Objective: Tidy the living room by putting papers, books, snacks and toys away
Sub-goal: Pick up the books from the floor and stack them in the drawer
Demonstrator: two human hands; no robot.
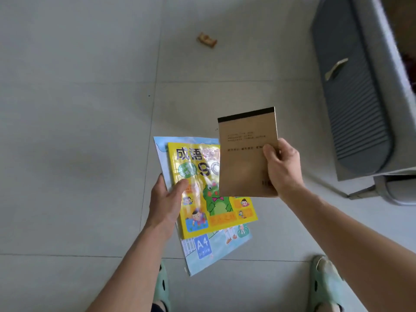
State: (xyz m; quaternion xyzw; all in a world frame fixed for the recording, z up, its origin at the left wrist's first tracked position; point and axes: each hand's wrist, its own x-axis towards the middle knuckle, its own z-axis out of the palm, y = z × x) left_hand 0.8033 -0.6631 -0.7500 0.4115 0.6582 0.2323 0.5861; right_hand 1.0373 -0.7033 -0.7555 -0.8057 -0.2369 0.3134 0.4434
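My left hand [167,202] grips two stacked books by their left edge: a yellow children's book [202,199] with a green frog on its cover, lying on a larger pale blue A4 pad [216,253]. My right hand [282,167] holds a brown kraft notepad [245,154] with a black top strip, upright, overlapping the yellow book's right side. All three are held above the tiled floor. A small brown snack-like item [206,39] lies on the floor farther ahead.
A grey cabinet [351,91] with a ribbed rounded front and a brass handle stands at the right. Pale floor tiles [78,131] stretch to the left and ahead. My feet in mint green slippers [326,284] are at the bottom edge.
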